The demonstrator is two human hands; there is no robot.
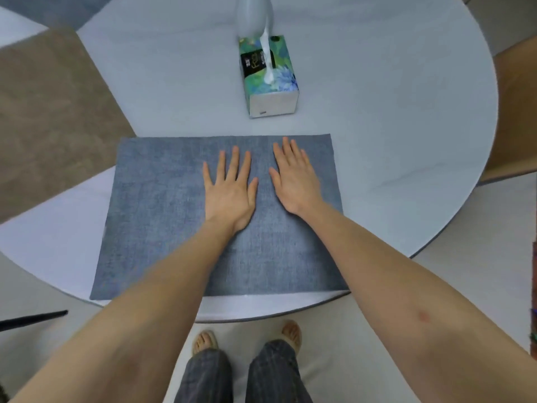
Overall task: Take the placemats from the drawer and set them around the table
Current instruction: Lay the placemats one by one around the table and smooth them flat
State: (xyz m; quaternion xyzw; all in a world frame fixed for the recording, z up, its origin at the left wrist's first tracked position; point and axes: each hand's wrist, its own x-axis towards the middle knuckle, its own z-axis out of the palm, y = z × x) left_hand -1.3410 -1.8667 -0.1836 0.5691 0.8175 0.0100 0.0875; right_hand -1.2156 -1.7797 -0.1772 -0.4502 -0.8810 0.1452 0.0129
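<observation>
Both hands, left hand (pixel 229 187) and right hand (pixel 293 178), lie flat with fingers spread on the blue placemat (pixel 162 216) at the table's (pixel 392 141) near edge, gripping nothing; tissue box (pixel 268 77) sits beyond.

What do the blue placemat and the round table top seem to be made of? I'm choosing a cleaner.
Blue placemat: looks like woven fabric or fabric-textured vinyl, matte, with a mottled denim-like grain; which one is unclear. Round table top: smooth pale grey slab with faint veining and a soft sheen, possibly stone or a stone-look surface.
</observation>
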